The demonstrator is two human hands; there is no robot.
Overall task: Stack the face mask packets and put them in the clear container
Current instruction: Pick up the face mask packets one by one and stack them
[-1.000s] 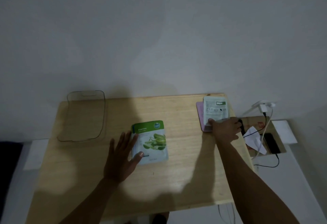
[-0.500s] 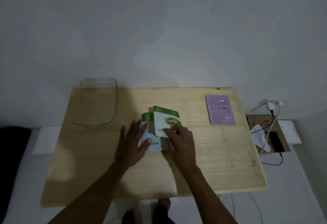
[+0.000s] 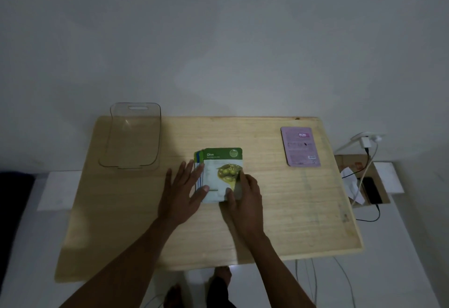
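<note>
Packet stack [image 3: 222, 174], left hand [image 3: 181, 193] flat-fingered against its left edge, right hand [image 3: 245, 198] pinching right edge, open surface [image 3: 286, 210] beyond right hand.

Olive packet [image 3: 222, 174] moved from pink packet [image 3: 300, 147] onto stack [image 3: 198, 161], straightened.

Olive-topped packet stack [image 3: 221, 164] between left hand [image 3: 181, 194] and right hand [image 3: 246, 197] on table [image 3: 296, 215]

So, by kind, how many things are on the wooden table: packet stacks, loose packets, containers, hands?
Packet stack: 1, Olive packet on top
Loose pink packet: 1
Clear container: 1
Hands: 2, left hand, right hand
Total: 5
</note>
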